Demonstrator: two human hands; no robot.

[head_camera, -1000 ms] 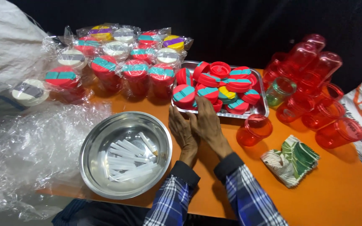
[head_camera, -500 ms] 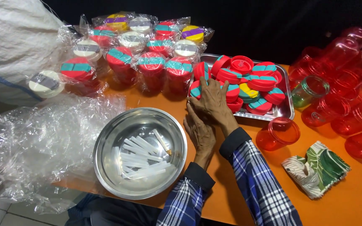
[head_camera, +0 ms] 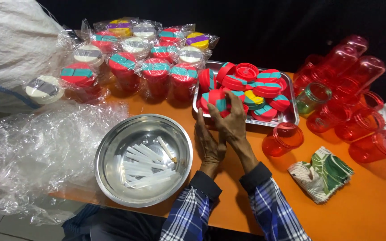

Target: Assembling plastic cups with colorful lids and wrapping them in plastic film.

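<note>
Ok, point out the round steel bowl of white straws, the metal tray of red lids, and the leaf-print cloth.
Round steel bowl [head_camera: 112, 147]: head view, bare left inner wall.
Metal tray [head_camera: 290, 117]: head view, right rim.
Leaf-print cloth [head_camera: 321, 173]: head view, middle of the fold.

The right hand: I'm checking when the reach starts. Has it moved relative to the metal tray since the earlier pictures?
Yes. The right hand has moved forward over the near rim of the metal tray; its fingers now rest on a red and teal lid. Before, it lay short of the tray.

I see red-and-teal round plastic lids in a silver metal tray, an orange tabletop, and blue-and-white plaid sleeves.
</note>
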